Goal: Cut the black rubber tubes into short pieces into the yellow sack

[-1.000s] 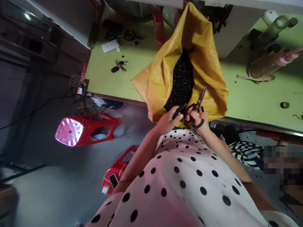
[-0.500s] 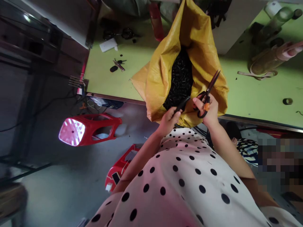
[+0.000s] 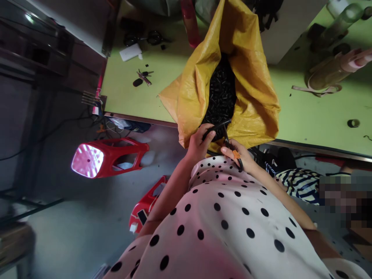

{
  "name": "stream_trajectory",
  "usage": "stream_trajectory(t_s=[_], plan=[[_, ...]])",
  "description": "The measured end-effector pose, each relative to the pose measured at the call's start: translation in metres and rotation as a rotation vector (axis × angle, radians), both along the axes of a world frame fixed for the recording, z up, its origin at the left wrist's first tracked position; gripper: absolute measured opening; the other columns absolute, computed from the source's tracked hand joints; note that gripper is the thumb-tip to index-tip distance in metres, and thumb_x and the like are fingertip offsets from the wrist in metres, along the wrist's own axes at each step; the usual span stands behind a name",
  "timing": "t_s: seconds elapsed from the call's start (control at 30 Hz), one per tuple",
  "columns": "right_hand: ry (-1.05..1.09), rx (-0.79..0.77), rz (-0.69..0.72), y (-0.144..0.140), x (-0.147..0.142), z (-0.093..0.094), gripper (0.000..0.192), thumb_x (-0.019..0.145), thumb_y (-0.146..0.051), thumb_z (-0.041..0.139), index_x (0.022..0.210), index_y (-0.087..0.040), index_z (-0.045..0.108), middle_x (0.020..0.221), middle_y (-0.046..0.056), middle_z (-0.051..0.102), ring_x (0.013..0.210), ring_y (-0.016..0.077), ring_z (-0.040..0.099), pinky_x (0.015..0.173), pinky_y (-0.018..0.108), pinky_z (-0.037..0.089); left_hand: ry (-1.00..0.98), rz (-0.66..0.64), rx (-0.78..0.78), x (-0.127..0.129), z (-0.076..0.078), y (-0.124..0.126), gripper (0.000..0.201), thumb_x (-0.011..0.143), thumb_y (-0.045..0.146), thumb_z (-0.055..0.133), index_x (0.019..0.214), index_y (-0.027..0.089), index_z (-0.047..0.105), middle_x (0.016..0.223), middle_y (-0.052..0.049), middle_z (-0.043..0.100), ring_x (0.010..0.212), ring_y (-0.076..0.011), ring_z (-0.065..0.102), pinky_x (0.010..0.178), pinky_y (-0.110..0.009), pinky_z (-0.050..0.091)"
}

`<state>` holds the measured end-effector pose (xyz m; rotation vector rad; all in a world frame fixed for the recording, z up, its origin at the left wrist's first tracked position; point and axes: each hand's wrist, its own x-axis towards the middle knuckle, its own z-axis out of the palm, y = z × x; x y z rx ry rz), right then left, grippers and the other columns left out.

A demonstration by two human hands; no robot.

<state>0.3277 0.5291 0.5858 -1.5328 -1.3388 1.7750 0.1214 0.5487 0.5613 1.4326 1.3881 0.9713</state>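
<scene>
My left hand (image 3: 201, 140) is closed around a thin black rod-like piece, perhaps a cable or tube (image 3: 216, 126), whose free end points up and right. In my right hand (image 3: 236, 153) is a pair of scissors (image 3: 229, 145) with dark handles and an orange patch. The scissor blades reach up to the black piece near its free end and appear to touch it. Both hands are at the near rim of a yellow woven sack (image 3: 193, 95). Many small black pieces (image 3: 222, 89) lie inside the sack, their exact kind too small to make out.
The sack rests on a green table (image 3: 124, 93) holding keys (image 3: 144, 76), a white box (image 3: 130, 52), more scissors (image 3: 154, 38), a pink bottle (image 3: 190, 25) and a black tape roll (image 3: 353, 123). Red stools (image 3: 124, 145) stand at left; a person in a striped shirt (image 3: 302, 186) is at right.
My right hand has moved down and left, bringing the scissors from above the sack's right side to the black piece. My left hand has shifted slightly left.
</scene>
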Motion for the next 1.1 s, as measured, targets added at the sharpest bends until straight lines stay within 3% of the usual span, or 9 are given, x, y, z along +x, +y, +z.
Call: stream_trajectory(t_s=[0.4, 0.67, 0.8, 0.97, 1.1], plan=[[-0.107, -0.039, 0.024, 0.007, 0.002, 0.0, 0.073, 0.08, -0.094, 0.067, 0.081, -0.022, 0.058, 0.07, 0.002, 0.065, 0.066, 0.0179, 0.057, 0.064, 0.032, 0.041, 0.042, -0.082, 0.005, -0.006, 0.009, 0.004, 0.042, 0.106, 0.049, 0.057, 0.132, 0.021, 0.074, 0.136, -0.009, 0.078, 0.13, -0.0253, 0.072, 0.116, -0.039, 0.055], [-0.078, -0.027, 0.029, 0.003, 0.002, -0.007, 0.077, 0.074, -0.099, 0.068, 0.07, -0.024, 0.051, 0.053, 0.0, 0.058, 0.049, 0.0156, 0.052, 0.051, 0.03, 0.038, -0.02, -0.166, -0.126, -0.021, 0.01, 0.011, 0.043, 0.102, 0.048, 0.06, 0.127, 0.018, 0.078, 0.129, -0.01, 0.08, 0.125, -0.0272, 0.073, 0.114, -0.04, 0.056], [-0.034, -0.057, 0.015, -0.001, -0.002, -0.011, 0.075, 0.076, -0.097, 0.068, 0.066, -0.025, 0.048, 0.05, 0.0, 0.055, 0.044, 0.0141, 0.047, 0.047, 0.029, 0.033, -0.059, -0.111, -0.175, -0.022, 0.008, 0.009, 0.043, 0.101, 0.05, 0.063, 0.126, 0.018, 0.079, 0.117, -0.011, 0.082, 0.119, -0.0273, 0.074, 0.111, -0.041, 0.057], [-0.102, 0.061, -0.032, 0.001, -0.006, -0.015, 0.079, 0.069, -0.097, 0.073, 0.058, -0.024, 0.044, 0.052, -0.003, 0.043, 0.052, 0.0108, 0.037, 0.049, 0.029, 0.026, -0.084, -0.044, -0.212, -0.023, 0.002, 0.007, 0.049, 0.1, 0.057, 0.065, 0.125, 0.017, 0.079, 0.093, -0.008, 0.08, 0.111, -0.0268, 0.075, 0.104, -0.038, 0.061], [-0.067, 0.027, -0.072, 0.001, -0.008, -0.016, 0.076, 0.074, -0.092, 0.074, 0.06, -0.025, 0.043, 0.051, -0.003, 0.045, 0.05, 0.011, 0.038, 0.049, 0.029, 0.028, -0.087, -0.044, -0.149, -0.026, -0.002, 0.007, 0.045, 0.101, 0.054, 0.064, 0.124, 0.019, 0.079, 0.106, -0.01, 0.083, 0.118, -0.0275, 0.075, 0.108, -0.041, 0.059]])
